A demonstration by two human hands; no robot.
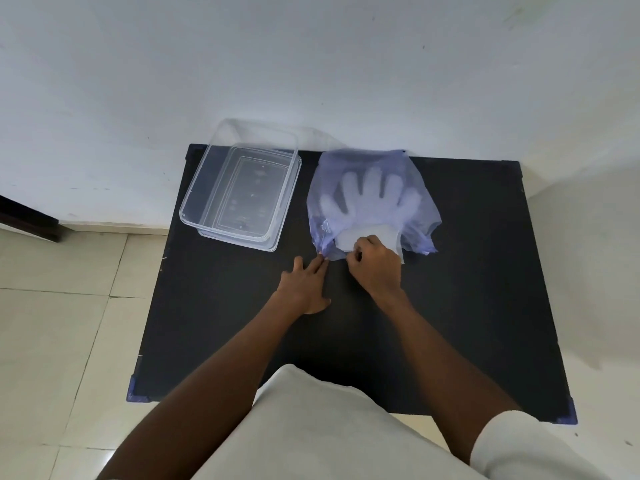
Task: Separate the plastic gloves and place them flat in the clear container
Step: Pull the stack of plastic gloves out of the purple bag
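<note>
A stack of whitish plastic gloves (372, 199) lies flat inside a thin bluish plastic bag (412, 171) at the back right of the black table (242, 323). The gloves' cuffs stick out of the bag's near opening. My right hand (375, 266) is closed, pinching the cuff edge of the gloves. My left hand (306, 284) lies flat on the table with fingers spread, its fingertips pressing the bag's near left corner. The clear container (207, 188) stands empty at the back left, apart from both hands.
The table stands against a white wall (311, 64), with tiled floor (62, 323) to the left. Blue corner guards (136, 393) cap the table's near corners. My light-clothed lap is at the bottom edge.
</note>
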